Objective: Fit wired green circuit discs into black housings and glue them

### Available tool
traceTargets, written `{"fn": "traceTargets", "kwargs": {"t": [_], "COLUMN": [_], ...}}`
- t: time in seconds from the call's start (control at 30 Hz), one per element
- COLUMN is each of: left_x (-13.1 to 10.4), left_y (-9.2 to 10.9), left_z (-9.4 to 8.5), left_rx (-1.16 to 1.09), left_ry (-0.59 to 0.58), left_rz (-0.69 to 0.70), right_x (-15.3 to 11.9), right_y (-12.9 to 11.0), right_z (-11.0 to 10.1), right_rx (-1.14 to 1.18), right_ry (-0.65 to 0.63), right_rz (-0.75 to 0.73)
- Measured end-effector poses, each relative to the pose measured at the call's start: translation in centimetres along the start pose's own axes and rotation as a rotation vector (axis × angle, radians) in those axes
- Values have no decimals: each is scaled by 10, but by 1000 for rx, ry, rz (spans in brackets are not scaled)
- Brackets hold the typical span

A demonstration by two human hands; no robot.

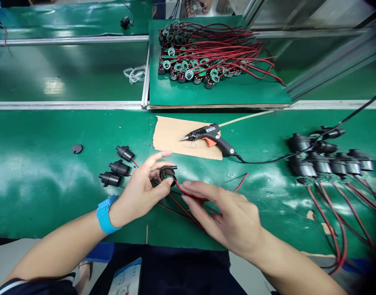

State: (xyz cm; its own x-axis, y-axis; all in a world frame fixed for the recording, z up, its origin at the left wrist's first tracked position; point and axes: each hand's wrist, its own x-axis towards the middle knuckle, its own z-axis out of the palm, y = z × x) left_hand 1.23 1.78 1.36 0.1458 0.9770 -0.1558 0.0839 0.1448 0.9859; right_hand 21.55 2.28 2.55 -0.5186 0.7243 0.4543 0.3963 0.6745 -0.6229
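Holding a small black cup point(165, 173) just in from the near edge of the counter point(52, 135), about midway between the left and right ends, the person looks to be at the wire-handling step. The left hand point(142, 190) has its thumb and fingers clamped on the cup. The right hand point(229, 213) has its fingertips close together, with a red wire point(179, 187) running by them. Can't tell if they're really pinching it or just guiding it, tbh.

My read: the next move calls for a steady left grip and a light touch on the right, since a hard tug could strain the wire where it goes in. Keeping the slack from snagging would be smart too, as more red wire lies underneath.

As for the cup itself, it's dark, glossy plastic, round, with a stubby spout sticking out sideways. It's tipped so the open end faces the person, and there's a bit of green inside, maybe a circuit board, but the thumb hides part of it.

Nearby, toward the left end, are three similar black cups point(119, 167). A glue gun point(210, 133) rests on cardboard point(167, 133) farther toward the back edge, well clear of both hands.
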Motion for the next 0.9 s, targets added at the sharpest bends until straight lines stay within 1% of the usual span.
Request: {"fn": "traceTargets", "kwargs": {"t": [0.03, 0.1, 0.17, 0.2, 0.23, 0.3, 0.37, 0.43, 0.47, 0.57, 0.67, 0.77, 0.83, 0.9], "left_x": [0, 1, 3, 5, 8, 13, 18, 22, 23, 25, 24, 19, 15, 14], "left_y": [-1, -2, -3, -3, -3, -3, -2, -2, -2, 0, 2, -1, -6, -11], "left_z": [-1, -5, -12, -17, -23, -34, -45, -54, -58, -66, -71, -76, -81, -87], "left_rx": [10, 56, 187, 297, 430, 729, 999, 1220, 1320, 1555, 1659, 1667, 1634, 1580], "left_ry": [4, 26, 76, 109, 143, 198, 201, 178, 160, 127, 159, 201, 182, 139], "left_rz": [1, 17, 83, 130, 185, 298, 383, 415, 403, 334, 316, 321, 318, 325], "right_x": [0, 0, 1, 3, 4, 8, 12, 15, 17, 19, 18, 8, -4, -20], "right_y": [-1, 0, 4, 9, 15, 31, 51, 68, 75, 87, 92, 95, 95, 96], "right_z": [-4, -15, -27, -33, -38, -44, -46, -47, -47, -53, -71, -101, -125, -145], "right_rx": [64, 208, 284, 266, 211, 23, -187, -349, -400, -437, -496, -660, -751, -828], "right_ry": [-33, -141, -242, -247, -210, -53, 92, 133, 134, 134, 205, 338, 407, 425], "right_rz": [54, 146, 209, 228, 243, 262, 269, 270, 272, 302, 376, 518, 639, 746]}}
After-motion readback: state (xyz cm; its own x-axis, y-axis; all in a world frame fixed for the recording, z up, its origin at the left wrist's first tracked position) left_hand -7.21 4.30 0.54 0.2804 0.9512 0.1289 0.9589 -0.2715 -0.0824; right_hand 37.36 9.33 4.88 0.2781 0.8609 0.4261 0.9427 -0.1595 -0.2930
